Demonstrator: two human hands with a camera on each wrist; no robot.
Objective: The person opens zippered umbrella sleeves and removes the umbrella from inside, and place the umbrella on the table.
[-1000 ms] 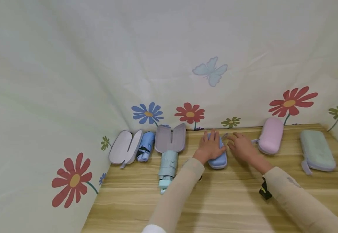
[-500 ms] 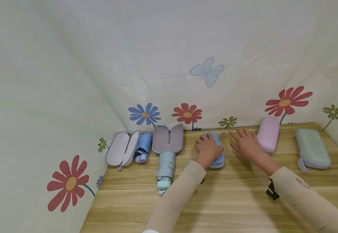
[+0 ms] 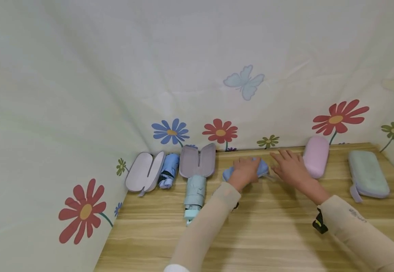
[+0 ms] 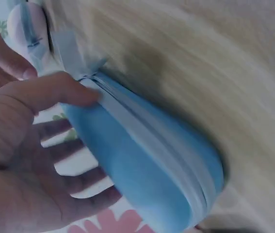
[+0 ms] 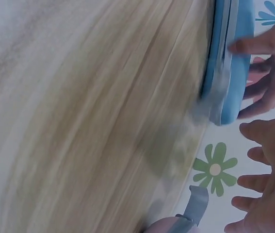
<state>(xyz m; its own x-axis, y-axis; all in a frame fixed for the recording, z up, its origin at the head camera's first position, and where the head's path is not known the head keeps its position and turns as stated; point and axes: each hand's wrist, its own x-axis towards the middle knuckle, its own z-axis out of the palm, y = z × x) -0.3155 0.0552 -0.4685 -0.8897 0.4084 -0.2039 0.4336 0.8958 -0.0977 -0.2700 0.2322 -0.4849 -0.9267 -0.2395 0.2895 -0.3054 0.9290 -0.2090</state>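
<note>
My left hand holds a blue zippered case, thumb on one side and fingers over the other. In the left wrist view the thumb presses near the white zipper band of the blue case, close to its pull tab. The case lies crosswise on the table, tab end to the right. My right hand hovers just right of that end, fingers spread and holding nothing. In the right wrist view its fingers are apart from the case. Much of the case is hidden under the left hand in the head view.
Left of the hands are an open grey case, a folded teal umbrella, a folded blue umbrella and an open pale case. A pink case and a green case lie right. A flowered cloth hangs behind.
The blue case has turned from lengthwise to crosswise under my left hand, which went from lying flat on it to gripping it. My right hand moved right, away from the tab, with its fingers spreading.
</note>
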